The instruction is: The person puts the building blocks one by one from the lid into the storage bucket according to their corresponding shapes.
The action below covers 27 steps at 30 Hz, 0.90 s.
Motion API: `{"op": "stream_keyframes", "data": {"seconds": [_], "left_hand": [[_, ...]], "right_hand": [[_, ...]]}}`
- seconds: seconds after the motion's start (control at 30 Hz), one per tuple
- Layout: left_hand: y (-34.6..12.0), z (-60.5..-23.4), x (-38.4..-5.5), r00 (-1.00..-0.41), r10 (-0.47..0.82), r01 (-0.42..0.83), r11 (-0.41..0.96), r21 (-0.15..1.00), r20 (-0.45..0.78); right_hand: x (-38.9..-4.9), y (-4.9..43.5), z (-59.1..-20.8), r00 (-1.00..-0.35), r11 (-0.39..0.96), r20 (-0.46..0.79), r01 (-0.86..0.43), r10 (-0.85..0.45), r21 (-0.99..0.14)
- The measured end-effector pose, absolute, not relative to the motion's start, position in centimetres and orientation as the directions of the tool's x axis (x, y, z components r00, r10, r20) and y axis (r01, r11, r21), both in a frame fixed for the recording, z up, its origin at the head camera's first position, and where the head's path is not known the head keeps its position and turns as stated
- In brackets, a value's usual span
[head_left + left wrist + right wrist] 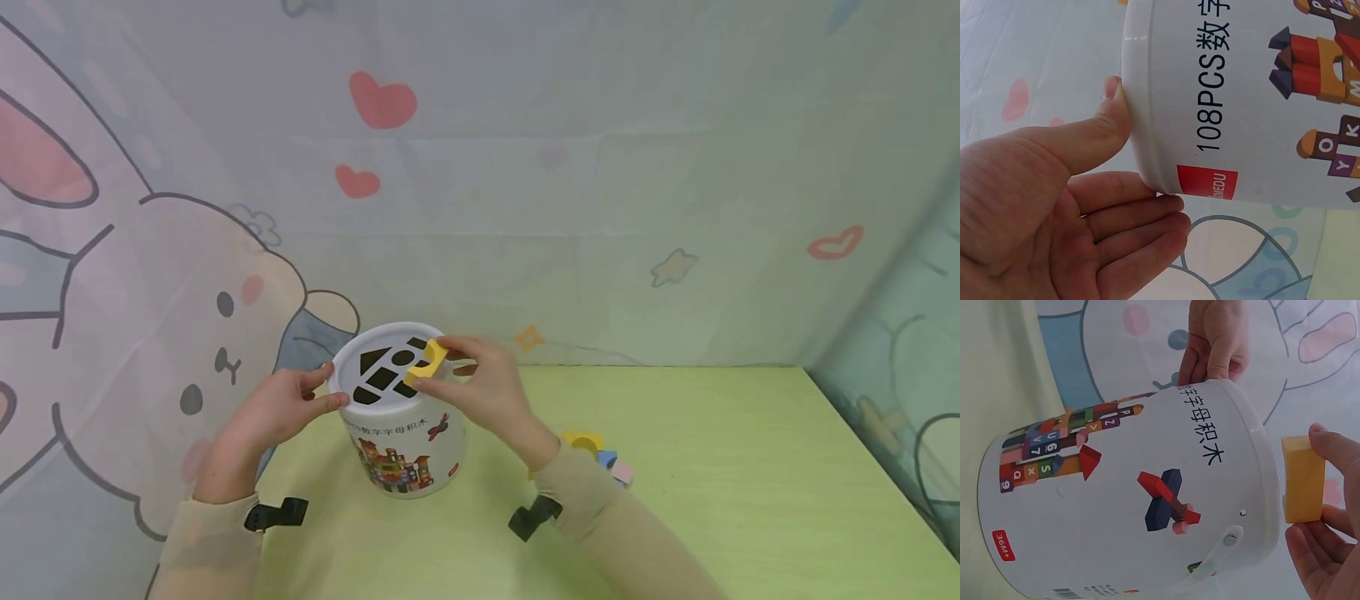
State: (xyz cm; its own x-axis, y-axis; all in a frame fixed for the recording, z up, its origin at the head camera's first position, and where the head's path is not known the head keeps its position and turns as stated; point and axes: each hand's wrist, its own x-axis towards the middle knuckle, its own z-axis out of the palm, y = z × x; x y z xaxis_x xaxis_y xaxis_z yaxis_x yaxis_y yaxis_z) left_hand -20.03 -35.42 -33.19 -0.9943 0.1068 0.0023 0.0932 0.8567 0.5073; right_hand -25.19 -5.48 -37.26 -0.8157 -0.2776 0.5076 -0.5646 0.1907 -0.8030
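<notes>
A white toy-block bucket (408, 454) with printed block pictures stands upright, its white lid (351, 372) pierced by several dark shaped holes. My left hand (279, 406) touches the lid's rim from the left; in the left wrist view the thumb (1113, 106) is at the rim and the other fingers lie fairly straight beside the bucket wall. Over the lid's right part, my right hand (487, 387) pinches a yellow arch block (429, 363) between thumb and fingers. The right wrist view shows this yellow block (1304, 480) just off the lid, its broad side facing the camera.
Loose blocks lie on the light green table (712, 500) beside the right forearm: a yellow arch block (583, 438), a blue block (606, 457) and a pink block (622, 473). A printed cloth wall (525, 208) stands behind the table. The bucket's white handle (1216, 556) hangs at its side.
</notes>
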Motion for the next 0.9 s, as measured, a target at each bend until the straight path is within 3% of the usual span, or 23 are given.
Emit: {"op": "stream_keyframes", "data": {"seconds": [0.4,0.9], "left_hand": [[-35.7,-33.6,-20.1,-0.994,0.11,0.102,0.85,0.517,0.015],[-35.5,-33.6,-20.0,-0.995,0.099,0.091,0.843,0.53,0.013]], "right_hand": [[-25.0,-7.3,-38.1,-0.831,0.28,0.501,-0.554,-0.241,-0.784],[-24.8,-8.0,-38.7,-0.791,0.41,0.562,-0.608,-0.241,-0.68]]}}
